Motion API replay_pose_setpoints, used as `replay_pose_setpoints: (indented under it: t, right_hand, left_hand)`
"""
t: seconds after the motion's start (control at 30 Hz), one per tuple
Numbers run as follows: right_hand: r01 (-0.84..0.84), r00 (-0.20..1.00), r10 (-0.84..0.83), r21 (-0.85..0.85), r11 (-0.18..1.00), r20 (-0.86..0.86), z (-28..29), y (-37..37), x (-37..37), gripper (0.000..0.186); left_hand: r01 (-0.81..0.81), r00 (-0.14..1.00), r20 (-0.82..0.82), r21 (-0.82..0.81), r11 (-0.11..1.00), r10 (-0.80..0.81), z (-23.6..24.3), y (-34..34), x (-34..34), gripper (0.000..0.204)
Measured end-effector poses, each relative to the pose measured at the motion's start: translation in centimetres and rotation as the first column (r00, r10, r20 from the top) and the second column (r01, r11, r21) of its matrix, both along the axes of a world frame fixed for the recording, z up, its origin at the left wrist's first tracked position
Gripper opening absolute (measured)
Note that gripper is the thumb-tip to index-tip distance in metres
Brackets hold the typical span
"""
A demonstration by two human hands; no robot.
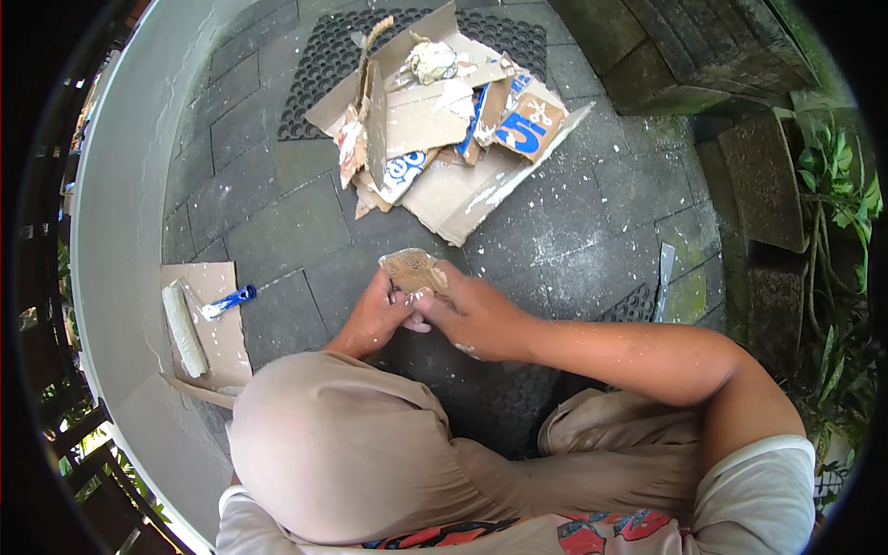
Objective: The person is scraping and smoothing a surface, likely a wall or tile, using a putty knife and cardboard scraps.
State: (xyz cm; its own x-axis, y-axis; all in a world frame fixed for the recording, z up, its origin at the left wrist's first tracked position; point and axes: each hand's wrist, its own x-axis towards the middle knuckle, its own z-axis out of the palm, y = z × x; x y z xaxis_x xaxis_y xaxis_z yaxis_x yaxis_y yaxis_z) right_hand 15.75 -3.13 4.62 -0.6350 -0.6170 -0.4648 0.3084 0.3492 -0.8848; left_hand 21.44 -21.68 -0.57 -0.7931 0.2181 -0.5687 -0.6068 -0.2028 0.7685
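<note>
In front of my knees, both hands are closed on a small scrap of brown cardboard (pixel 407 266) with printed markings and torn edges. My left hand (pixel 367 319) grips it from the left, with fingers curled beneath. My right hand (pixel 472 319) holds it from the right, its fingers meeting the left ones. Both hands have white smudges on them. Beyond them lies a pile of torn cardboard (pixel 430 199), white-spattered, with blue printing and a crumpled whitish wad (pixel 430 60) on top.
At left, a paint roller (pixel 182 328) with a blue handle (pixel 240 298) rests on a cardboard sheet (pixel 217 356) beside a pale curved wall (pixel 116 231). At right, a metal scraper (pixel 663 277) lies near stone blocks (pixel 758 185) and plants. A black rubber mat (pixel 305 92) lies under the pile.
</note>
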Motion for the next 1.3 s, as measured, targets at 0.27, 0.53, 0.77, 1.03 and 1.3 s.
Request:
replay_pose_setpoints:
  t: [0.27, 0.53, 0.77, 1.03, 1.3]
  right_hand:
    - [0.433, 0.898, -0.44, -0.139, 0.89, -0.017, -0.7, -1.5, -17.6, 0.044]
    - [0.668, 0.632, -0.097, 0.478, 0.57, -0.769, 0.8, -0.7, -17.1, 0.108]
    - [0.874, 0.484, -0.655, 0.36, 0.326, -0.581, -5.4, 11.4, -20.1, 0.093]
    - [0.793, 0.569, -0.756, 0.03, 0.609, 0.323, -10.2, 8.6, -20.6, 0.06]
    - [0.755, 0.635, -0.729, -0.006, 0.655, 0.256, -11.2, 5.5, -23.6, 0.045]
  left_hand:
    - [-0.5, 0.706, -0.58, -0.814, 0.295, -0.406, 1.5, -9.8, -16.2, 0.082]
    - [-0.108, 0.777, -0.294, -0.933, 0.342, -0.556, -3.1, -15.6, -27.4, 0.118]
    - [0.158, 0.851, 0.012, -0.96, 0.233, -0.525, -1.4, -9.5, -27.7, 0.118]
    - [0.09, 0.889, 0.102, -0.995, -0.048, -0.447, 1.0, -5.4, -22.6, 0.088]
    - [0.115, 0.977, 0.047, -0.936, 0.332, -0.206, -4.5, -5.9, -20.5, 0.106]
